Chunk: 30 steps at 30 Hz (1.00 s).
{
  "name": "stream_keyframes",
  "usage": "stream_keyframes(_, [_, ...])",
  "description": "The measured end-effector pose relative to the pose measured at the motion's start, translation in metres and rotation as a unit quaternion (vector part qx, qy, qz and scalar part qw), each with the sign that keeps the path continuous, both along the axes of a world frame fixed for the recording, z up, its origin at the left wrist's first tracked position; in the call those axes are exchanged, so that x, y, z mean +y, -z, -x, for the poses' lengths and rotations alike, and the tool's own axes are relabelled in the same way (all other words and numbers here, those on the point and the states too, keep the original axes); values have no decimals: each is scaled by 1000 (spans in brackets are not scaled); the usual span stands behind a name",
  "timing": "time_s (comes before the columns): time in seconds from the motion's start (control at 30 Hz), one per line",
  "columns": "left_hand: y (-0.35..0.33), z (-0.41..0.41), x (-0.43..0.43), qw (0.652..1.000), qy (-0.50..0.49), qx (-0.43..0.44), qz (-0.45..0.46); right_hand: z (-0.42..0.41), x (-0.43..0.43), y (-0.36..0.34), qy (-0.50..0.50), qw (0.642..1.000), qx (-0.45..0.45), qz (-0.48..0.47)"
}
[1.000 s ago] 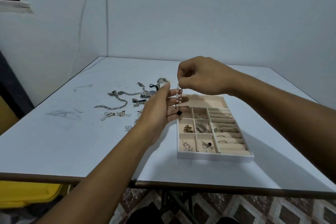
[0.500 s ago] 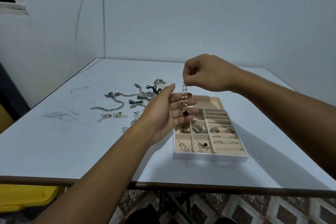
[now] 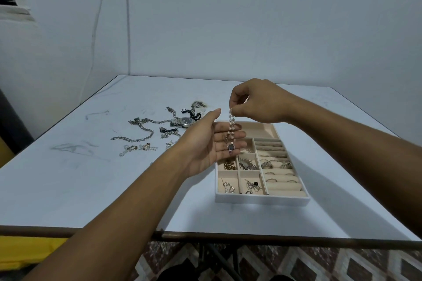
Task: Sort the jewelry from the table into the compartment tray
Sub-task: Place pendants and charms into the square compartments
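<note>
right hand [image 3: 258,102] pinches pearl bracelet [image 3: 231,126] by top end | bracelet hangs against open left hand [image 3: 211,141] palm | above tray [image 3: 262,199]

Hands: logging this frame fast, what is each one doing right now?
Left hand: open, palm up, behind the hanging bracelet.
Right hand: pinched shut on the bracelet's top end.

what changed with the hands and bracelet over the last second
The right hand stayed pinched on the pearl bracelet and lifted slightly; the open left hand turned palm-up behind the dangling end. Tray and the loose chains look unmoved.
</note>
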<state>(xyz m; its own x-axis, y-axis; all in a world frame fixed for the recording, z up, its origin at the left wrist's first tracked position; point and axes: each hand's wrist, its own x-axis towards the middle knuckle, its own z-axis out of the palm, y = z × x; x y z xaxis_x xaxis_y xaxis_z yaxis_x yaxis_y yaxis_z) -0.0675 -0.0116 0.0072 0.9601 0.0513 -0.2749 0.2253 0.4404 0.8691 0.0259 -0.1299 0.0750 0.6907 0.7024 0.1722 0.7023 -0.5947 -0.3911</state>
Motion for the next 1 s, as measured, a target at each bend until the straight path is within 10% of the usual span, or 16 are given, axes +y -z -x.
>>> stream_keyframes(1.0, [-8, -27, 34, 995, 44, 43, -78, -17, 6, 15, 32, 998, 37, -37])
